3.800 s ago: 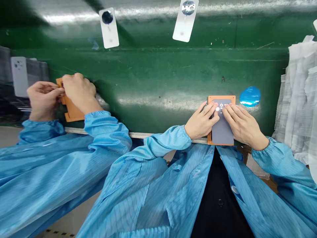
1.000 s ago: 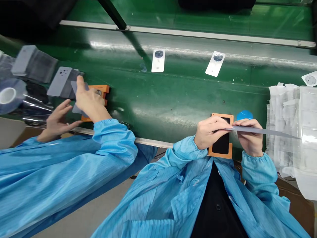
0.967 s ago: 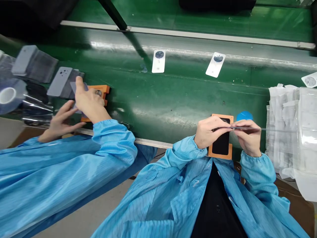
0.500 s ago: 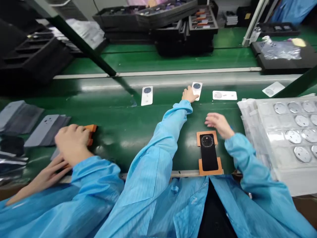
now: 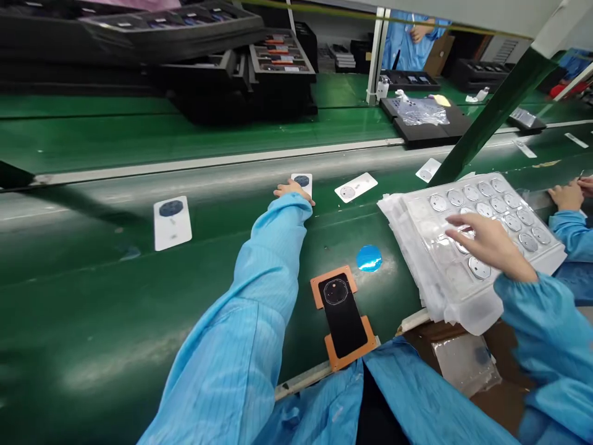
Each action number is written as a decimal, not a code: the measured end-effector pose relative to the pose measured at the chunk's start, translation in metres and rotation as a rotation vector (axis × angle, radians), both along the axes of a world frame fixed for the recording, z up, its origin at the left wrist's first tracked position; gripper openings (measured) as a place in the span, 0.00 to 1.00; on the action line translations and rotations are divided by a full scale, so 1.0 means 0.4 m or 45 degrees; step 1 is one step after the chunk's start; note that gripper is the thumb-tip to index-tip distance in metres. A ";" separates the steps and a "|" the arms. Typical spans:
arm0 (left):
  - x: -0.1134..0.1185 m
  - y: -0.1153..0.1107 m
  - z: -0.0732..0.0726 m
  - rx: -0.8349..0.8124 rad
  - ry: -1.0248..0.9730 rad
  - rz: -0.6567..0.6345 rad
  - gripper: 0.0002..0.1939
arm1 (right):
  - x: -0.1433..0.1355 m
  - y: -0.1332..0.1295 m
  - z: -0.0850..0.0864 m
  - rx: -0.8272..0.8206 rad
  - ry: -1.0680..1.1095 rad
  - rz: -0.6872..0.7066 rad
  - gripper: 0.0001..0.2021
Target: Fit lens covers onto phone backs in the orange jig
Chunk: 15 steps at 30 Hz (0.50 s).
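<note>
My left hand reaches far forward and lies on a white card with a dark disc, its fingers over the card's left and lower part. Over the clear tray of round silver pieces, my right hand hovers with its fingers apart and nothing in them. A black phone back with a round camera ring lies in an orange holder near the front edge. Beside it on the green surface is a blue round film.
Other white cards lie left and right of my left hand. A green post slants behind the clear tray. Stacked black trays stand at the back. Another person's hands are at the far right.
The view has turned right. My right hand has moved from beside the phone back to above the clear tray. A blue round film now lies beside the holder. My left hand stays at the card.
</note>
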State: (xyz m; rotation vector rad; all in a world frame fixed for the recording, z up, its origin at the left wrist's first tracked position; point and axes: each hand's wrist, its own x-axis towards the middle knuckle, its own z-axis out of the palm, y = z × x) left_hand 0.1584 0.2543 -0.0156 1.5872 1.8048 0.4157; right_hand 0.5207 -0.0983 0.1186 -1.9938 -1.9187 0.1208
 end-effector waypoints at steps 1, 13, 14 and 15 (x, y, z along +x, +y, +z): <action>0.006 -0.006 0.004 -0.012 0.082 0.056 0.38 | 0.044 0.056 -0.013 -0.038 -0.062 -0.049 0.15; 0.041 -0.032 0.029 -0.116 0.334 0.189 0.48 | 0.159 0.293 -0.062 -0.306 -0.104 -0.230 0.19; 0.042 -0.034 0.027 -0.112 0.316 0.180 0.48 | 0.150 0.291 -0.058 -0.265 -0.106 -0.259 0.21; 0.043 -0.037 0.024 -0.103 0.295 0.171 0.48 | 0.135 0.285 -0.053 -0.204 -0.107 -0.275 0.21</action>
